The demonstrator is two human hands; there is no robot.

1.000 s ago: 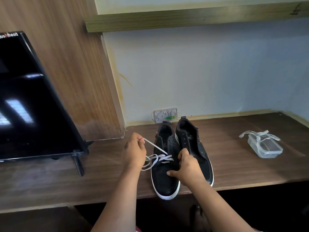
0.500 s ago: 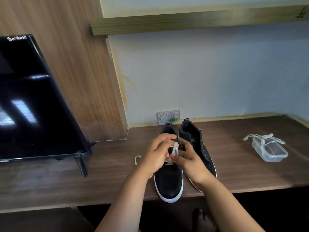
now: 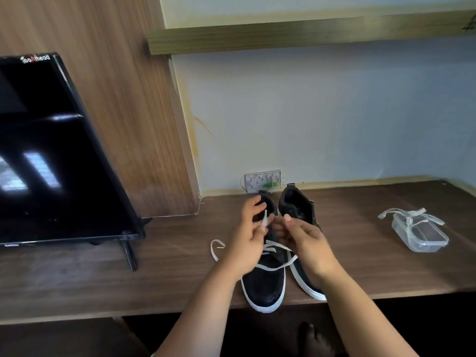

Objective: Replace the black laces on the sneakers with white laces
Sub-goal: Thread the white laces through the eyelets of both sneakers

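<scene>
I am looking down at a long dark brown wooden desk (image 3: pixel 77 279) set against a pale wall, with a light wood-grain panel (image 3: pixel 116 99) at the far left and an olive-coloured wooden shelf (image 3: pixel 309 34) running along the wall above. At the left a black flat screen on a thin black stand (image 3: pixel 51 150) leans over the desk, its glass reflecting ceiling lights. Moving right, a loose loop of flat white shoelace (image 3: pixel 215 249) lies on the desk just left of my left hand (image 3: pixel 247 243). That hand has its fingers curled and pinches the white lace tip between thumb and fingertips, above the eyelets of the left black sneaker with a white sole (image 3: pixel 265 292). The lace is threaded across the lower eyelets of this sneaker, which sits at the near edge of the desk with its toe toward me. Behind the shoes, a small white wall socket plate with a green spot (image 3: pixel 262 181) sits at the base of the wall. My right hand (image 3: pixel 306 240) comes next, fingers bent toward the left hand and meeting it over the shoe's tongue; I cannot tell whether it pinches the lace. Just beside it stands the right black sneaker with a white sole (image 3: pixel 298 204), which shows no lace. Well apart at the far right rests a clear rectangular plastic container (image 3: pixel 425 238) with another flat white lace (image 3: pixel 401 215) draped over it.
</scene>
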